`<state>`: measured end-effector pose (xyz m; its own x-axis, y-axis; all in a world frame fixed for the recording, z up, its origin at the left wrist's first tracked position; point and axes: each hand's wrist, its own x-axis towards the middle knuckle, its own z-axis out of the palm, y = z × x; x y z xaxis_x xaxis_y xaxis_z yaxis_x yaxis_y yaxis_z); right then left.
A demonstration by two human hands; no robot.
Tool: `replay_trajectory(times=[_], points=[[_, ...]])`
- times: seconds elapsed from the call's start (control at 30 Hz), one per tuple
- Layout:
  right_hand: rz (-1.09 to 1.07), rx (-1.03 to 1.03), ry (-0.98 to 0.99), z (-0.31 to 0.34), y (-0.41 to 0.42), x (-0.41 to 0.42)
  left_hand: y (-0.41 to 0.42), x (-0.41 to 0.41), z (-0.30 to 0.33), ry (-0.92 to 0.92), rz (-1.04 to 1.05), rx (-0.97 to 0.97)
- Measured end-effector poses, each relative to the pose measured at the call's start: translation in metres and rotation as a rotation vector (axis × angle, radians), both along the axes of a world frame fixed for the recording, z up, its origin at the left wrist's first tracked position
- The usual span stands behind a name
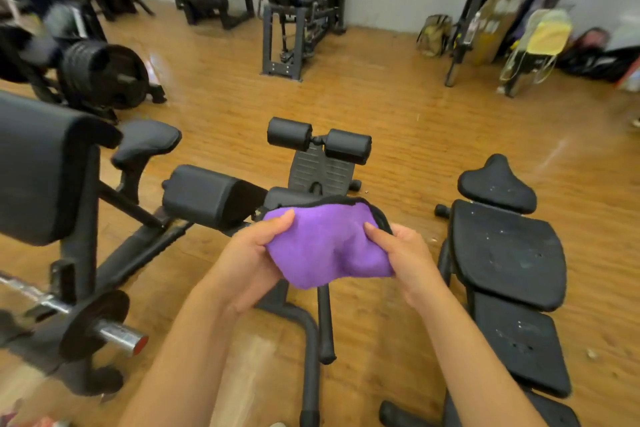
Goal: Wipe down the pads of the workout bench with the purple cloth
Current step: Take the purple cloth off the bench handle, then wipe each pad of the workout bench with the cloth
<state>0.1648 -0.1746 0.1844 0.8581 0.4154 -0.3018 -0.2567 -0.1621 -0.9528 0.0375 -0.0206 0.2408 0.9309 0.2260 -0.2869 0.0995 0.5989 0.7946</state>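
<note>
I hold the purple cloth (325, 246), edged in black, bunched between both hands at the centre of the view. My left hand (252, 260) grips its left side and my right hand (408, 256) grips its right side. The cloth hangs above a black workout bench whose block pad (207, 196) sits just to the left; the pad under the cloth is mostly hidden. Beyond it are two foam roller pads (318, 140) over a ribbed footplate (322, 172). The cloth touches no pad that I can see.
A second black bench (505, 253) with dusty segmented pads lies on the right. A large angled pad (38, 166) and a barbell end (117, 336) stand at the left. Weight plates (104, 74), machines and bags line the far wall. The floor is wood.
</note>
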Motion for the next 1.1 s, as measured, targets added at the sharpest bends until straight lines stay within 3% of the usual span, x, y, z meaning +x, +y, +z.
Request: replay_trajectory(times=[0.17, 0.33, 0.4, 0.53, 0.67, 0.77, 0.97, 1.1], points=[[0.038, 0.19, 0.031, 0.037, -0.007, -0.011, -0.002, -0.02, 0.035, -0.131, -0.04, -0.197], [0.069, -0.229, -0.372, 0.057, 0.008, -0.024, -0.011, -0.019, 0.035, -0.25, -0.037, -0.335], [0.028, -0.142, -0.252, 0.071, 0.008, -0.028, -0.014, -0.019, 0.038, -0.269, -0.049, -0.368], [0.238, 0.192, 0.26, 0.097, 0.005, -0.035, -0.023, -0.016, 0.034, -0.272, -0.04, -0.363], [0.234, 0.302, 0.306, 0.099, 0.01, -0.035, -0.027, -0.013, 0.038, -0.226, -0.045, -0.323], [0.141, 0.25, 0.175, 0.091, 0.015, -0.035, -0.031, -0.012, 0.043, -0.12, -0.002, -0.089], [0.072, 0.192, -0.045, 0.084, 0.018, -0.045, -0.045, -0.005, 0.042, 0.285, 0.385, 0.649], [0.038, 0.225, -0.119, 0.086, 0.005, -0.053, -0.046, -0.022, 0.04, 0.26, 0.418, 0.748]])
